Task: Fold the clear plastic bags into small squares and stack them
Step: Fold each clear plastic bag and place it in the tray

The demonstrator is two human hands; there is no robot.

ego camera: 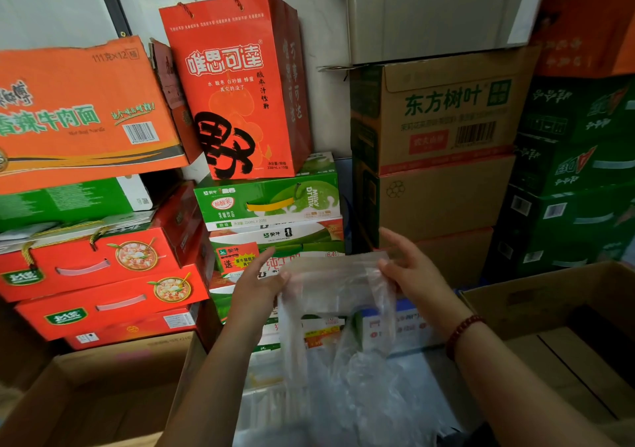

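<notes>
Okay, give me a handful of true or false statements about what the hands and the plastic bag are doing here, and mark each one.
1. Both hands hold the clear plastic bag up in the air. True: the left hand grips its left edge and the right hand its right edge.
2. The bag is already folded into a small square. False: its lower part hangs loose and crumpled.
3. A red bead bracelet sits on the left wrist. False: it is on the right wrist.
4. A tall red gift bag stands on a green drink carton. True.
5. More clear plastic lies below the hands. True.
</notes>
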